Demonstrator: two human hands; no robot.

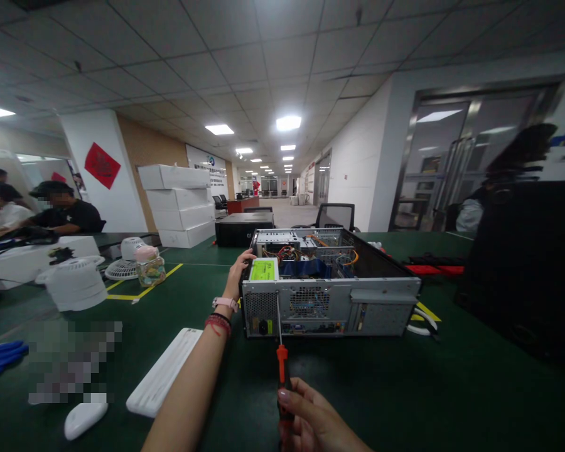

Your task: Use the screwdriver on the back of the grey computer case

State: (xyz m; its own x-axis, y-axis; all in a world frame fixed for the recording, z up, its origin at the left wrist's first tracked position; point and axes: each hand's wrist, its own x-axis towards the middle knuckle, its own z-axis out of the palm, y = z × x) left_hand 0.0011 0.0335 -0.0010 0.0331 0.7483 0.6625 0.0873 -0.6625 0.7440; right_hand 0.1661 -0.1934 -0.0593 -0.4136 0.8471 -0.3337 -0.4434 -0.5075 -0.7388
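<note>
- Working a screwdriver (282, 361), probably on a screw, at the rear of an open computer case (343, 301) on the green counter (367, 389), beside the power supply (261, 307).
- Right hand (311, 414): fingers wrapped round the handle.
- Left hand (238, 274): fingers on the case's near-left edge; can't tell if gripping.
- Next move likely calls for: tip seated, shaft square, case steadied.
- Green label (263, 270) on power supply, wall sign (211, 164): writing too small to read.

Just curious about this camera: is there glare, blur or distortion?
Head view: ceiling lights glare; wide-angle distortion stretches the edges; a pixelated patch hides something beyond the white mouse; the black object at right shows little detail; the screwdriver shows fairly clearly.
</note>
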